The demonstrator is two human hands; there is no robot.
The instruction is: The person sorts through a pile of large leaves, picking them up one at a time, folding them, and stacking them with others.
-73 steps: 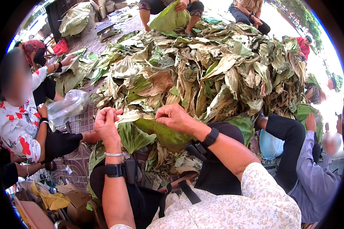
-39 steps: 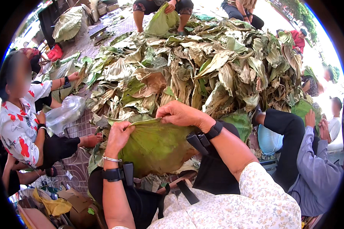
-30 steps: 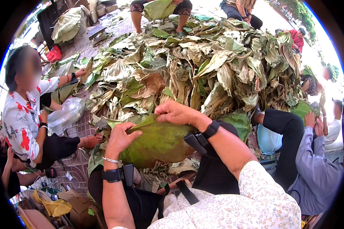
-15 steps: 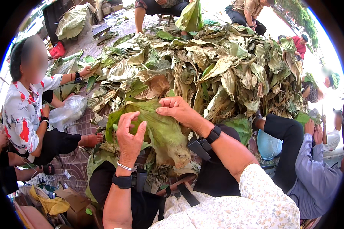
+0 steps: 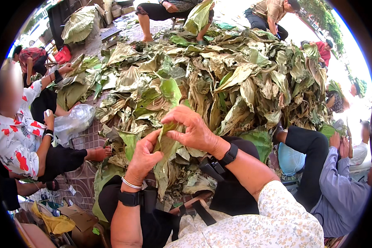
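Note:
A large wilted green-brown lotus leaf hangs in front of me, seen nearly edge-on, its lower part drooping in folds. My left hand is closed on its left side with fingers and thumb. On the other side my right hand pinches it near the top edge, and the two hands almost touch. Beyond them rises a big heap of dry lotus leaves, brown, grey and dull green. A brighter green leaf piece stands up just behind my right hand; whether it belongs to the held leaf I cannot tell.
At left a person in a red-and-white shirt reaches toward the heap beside a clear plastic bag. Another person in grey sleeves sits close at right. Boxes and a yellow cloth lie lower left. More people sit around the heap.
My left hand has closed on the leaf and both hands have come together. The spread leaf has turned edge-on and folded. The person at left has leaned back, drawing a leaf away from the heap.

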